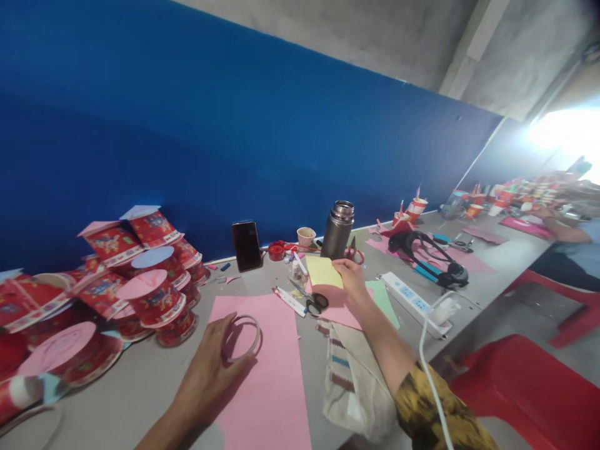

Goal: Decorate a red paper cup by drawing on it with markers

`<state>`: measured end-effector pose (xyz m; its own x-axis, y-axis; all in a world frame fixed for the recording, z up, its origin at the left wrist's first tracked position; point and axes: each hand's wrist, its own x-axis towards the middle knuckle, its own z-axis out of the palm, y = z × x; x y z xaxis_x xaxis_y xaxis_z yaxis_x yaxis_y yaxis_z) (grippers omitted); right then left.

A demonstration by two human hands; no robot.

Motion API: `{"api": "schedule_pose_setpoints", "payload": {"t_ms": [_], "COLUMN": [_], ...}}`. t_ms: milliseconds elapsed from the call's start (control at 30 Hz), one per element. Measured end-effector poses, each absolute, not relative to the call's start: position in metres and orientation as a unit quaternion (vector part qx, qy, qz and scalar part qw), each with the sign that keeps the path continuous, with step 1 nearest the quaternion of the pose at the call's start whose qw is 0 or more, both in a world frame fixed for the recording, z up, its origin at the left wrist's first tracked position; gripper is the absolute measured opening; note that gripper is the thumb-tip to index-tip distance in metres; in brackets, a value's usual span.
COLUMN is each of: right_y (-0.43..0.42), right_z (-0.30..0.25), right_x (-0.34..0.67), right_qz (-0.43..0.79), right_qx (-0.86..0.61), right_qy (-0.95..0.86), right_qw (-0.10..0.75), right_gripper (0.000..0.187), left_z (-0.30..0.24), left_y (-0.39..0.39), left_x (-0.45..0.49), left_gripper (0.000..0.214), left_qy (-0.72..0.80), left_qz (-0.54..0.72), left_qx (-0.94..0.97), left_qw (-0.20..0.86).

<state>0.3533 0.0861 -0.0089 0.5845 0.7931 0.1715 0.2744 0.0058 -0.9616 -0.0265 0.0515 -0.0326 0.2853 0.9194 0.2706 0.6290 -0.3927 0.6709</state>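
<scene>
My left hand (216, 350) is curled around a thin pale ring (257, 337), thumb and fingers on its rim. The ring is over a large pink paper sheet (267, 400) that lies lengthwise before me; pink shows through its middle. Further off to the right, my right hand (351, 276) pinches the edge of a yellow paper piece (323, 271). Under and beside it are a smaller pink sheet (338, 311) and a green sheet (383, 303). Black-handled scissors (317, 304) and a white marker (291, 302) lie just left of these papers.
Red paper cups (150, 300) with paper tops are stacked at left. A phone (247, 245) leans on the blue wall, near an open metal flask (338, 231). A cloth bag (351, 387), power strip (412, 300) and black headgear (426, 256) lie at right. A white cable (424, 350) hangs by my right arm.
</scene>
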Motion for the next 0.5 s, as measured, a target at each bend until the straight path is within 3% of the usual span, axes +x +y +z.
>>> {"api": "schedule_pose_setpoints", "payload": {"t_ms": [333,400,500], "right_y": [0.077,0.073,0.079], "right_z": [-0.011,-0.007,0.001], "right_x": [0.376,0.383,0.398], "right_qz": [0.136,0.098,0.039], "right_qx": [-0.817,-0.821,-0.807], "right_qy": [-0.413,-0.421,-0.441], "right_qw": [0.378,0.374,0.390], "right_gripper": [0.016,0.029,0.070], "left_z": [-0.034,-0.034,-0.035], "left_y": [0.054,0.054,0.055], "left_x": [-0.026,-0.026,-0.027], "left_gripper": [0.074,0.073,0.072], "left_qy": [0.503,0.502,0.499], "left_qz": [0.312,0.313,0.314], "left_qx": [0.769,0.771,0.777], "left_qw": [0.241,0.234,0.220]}}
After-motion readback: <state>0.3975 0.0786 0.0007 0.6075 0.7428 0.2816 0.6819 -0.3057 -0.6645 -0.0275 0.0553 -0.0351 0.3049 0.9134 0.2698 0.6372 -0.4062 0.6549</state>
